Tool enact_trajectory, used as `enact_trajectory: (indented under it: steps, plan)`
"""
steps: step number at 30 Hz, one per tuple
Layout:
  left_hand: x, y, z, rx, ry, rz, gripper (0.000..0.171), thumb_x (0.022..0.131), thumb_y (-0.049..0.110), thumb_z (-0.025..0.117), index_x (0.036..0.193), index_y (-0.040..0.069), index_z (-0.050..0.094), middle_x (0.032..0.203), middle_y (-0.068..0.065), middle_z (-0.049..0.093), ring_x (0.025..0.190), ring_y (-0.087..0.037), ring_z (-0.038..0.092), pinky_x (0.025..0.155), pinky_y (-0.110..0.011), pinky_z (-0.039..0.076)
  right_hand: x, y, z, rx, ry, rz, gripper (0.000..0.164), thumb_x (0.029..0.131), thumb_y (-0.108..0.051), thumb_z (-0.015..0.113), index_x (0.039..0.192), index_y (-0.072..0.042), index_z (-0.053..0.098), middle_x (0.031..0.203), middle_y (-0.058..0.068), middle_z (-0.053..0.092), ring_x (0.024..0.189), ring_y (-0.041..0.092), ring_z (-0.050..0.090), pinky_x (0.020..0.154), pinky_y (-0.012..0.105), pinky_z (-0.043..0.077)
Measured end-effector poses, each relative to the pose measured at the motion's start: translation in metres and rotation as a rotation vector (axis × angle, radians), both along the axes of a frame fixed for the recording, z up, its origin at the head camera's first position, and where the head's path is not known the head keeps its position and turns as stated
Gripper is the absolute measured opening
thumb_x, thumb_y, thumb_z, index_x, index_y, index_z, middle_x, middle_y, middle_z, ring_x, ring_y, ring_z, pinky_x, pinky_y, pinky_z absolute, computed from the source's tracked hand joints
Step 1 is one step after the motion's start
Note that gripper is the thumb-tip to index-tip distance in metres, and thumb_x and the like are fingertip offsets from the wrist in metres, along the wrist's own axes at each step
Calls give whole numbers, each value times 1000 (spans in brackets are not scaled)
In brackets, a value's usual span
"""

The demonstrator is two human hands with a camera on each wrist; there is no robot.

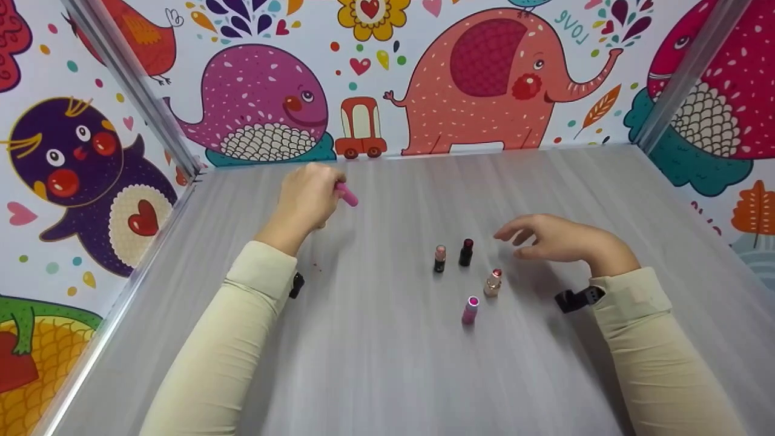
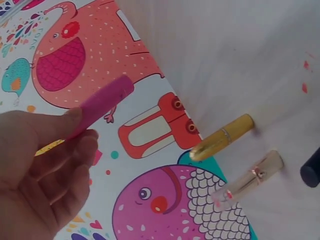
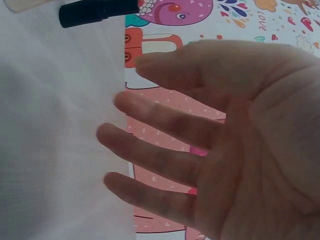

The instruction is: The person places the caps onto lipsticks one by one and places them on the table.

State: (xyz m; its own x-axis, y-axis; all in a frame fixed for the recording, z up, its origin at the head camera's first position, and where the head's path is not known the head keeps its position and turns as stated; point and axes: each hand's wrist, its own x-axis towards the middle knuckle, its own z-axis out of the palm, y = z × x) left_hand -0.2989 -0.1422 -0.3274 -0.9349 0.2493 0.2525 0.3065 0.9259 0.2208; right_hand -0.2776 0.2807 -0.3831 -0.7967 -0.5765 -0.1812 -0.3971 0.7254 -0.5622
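The pink lipstick tube point(image 1: 347, 195) is in the left hand point(image 1: 310, 197), well to the left of four open lipsticks that stand upright on the surface point(image 1: 375, 351). Of these, a nude-pink lipstick in a black tube point(image 1: 440, 259) is leftmost, with a dark lipstick point(image 1: 466, 252) just beside it. A red-tipped lipstick in a beige-gold tube point(image 1: 493, 283) stands nearer the wearer, and a magenta lipstick point(image 1: 470, 310) nearest. All four lie between the two hands.

The left wrist view adds a gold tube point(image 2: 222, 137), a clear-capped beige tube point(image 2: 250, 180) and the end of a black tube point(image 2: 312, 170) at the edge. Red specks point(image 1: 317, 267) mark the surface near the left forearm.

The left hand pinches one end of the pink tube between thumb and fingers; the other end juts out past the thumb, to the right and slightly towards the wearer. The right hand point(image 1: 554, 238) has its fingers spread, slightly bent, beside the dark lipstick but apart from it.
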Motion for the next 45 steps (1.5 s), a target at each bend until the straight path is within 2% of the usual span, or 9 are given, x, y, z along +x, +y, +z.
enact_trajectory:
  steps: [5, 10, 13, 19, 26, 30, 36, 45]
  plan:
    - [-12, 1, -12, -33, -22, 3, 15, 103, 9, 70, 111, 2, 81, 107, -16, 79, 102, -35, 70, 93, -48, 58, -4, 0, -9, -17, -47, 19, 43, 97, 2, 64, 140, -6, 67, 139, 18, 68, 126, 41, 65, 102, 59, 55]
    - [-21, 3, -26, -66, -63, 26, 15, 103, 7, 70, 110, 3, 83, 107, -15, 80, 103, -34, 72, 97, -47, 59, -7, -3, -20, -48, -97, 68, 41, 96, -4, 72, 137, -7, 70, 135, 15, 70, 123, 38, 68, 103, 58, 55]
    - [-25, 2, -33, -75, -84, 31, 14, 103, 6, 70, 105, 5, 84, 107, -15, 80, 104, -33, 71, 98, -48, 59, -9, -5, -24, -66, -159, 109, 41, 92, -5, 78, 133, -8, 73, 128, 11, 73, 117, 33, 70, 101, 52, 56]
    - [-32, 1, -44, -89, -102, 39, 13, 101, 7, 73, 95, 5, 84, 100, -15, 78, 98, -32, 70, 97, -49, 59, -12, -4, -31, -71, -261, 147, 47, 83, -3, 89, 127, -11, 75, 111, 6, 71, 102, 27, 65, 89, 34, 54]
    - [-33, 0, -57, -144, -134, 42, 7, 98, 7, 76, 97, 3, 81, 97, -15, 78, 95, -33, 71, 92, -50, 60, -7, -7, -42, -84, -223, 198, 53, 78, -9, 95, 127, -12, 75, 108, 2, 69, 96, 25, 59, 82, 27, 50]
    - [-37, 3, -59, -195, -106, 42, 5, 93, 9, 81, 94, 4, 82, 98, -16, 79, 94, -34, 73, 90, -51, 61, -3, -8, -43, -90, -199, 193, 51, 77, -8, 96, 123, -13, 76, 106, -1, 68, 95, 24, 58, 81, 27, 50]
    - [-44, 11, -61, -286, -80, 39, 15, 89, 10, 85, 100, 0, 82, 100, -19, 79, 91, -35, 73, 87, -52, 62, -1, -10, -45, -101, -181, 203, 46, 76, -9, 96, 119, -14, 79, 110, -3, 69, 96, 20, 58, 83, 27, 50]
    - [-51, 15, -65, -368, -65, 52, 21, 93, 11, 83, 110, -2, 80, 101, -20, 78, 89, -34, 73, 85, -53, 63, -2, -14, -51, -150, -199, 236, 38, 80, -7, 93, 115, -13, 80, 112, 0, 71, 101, 20, 62, 86, 25, 52]
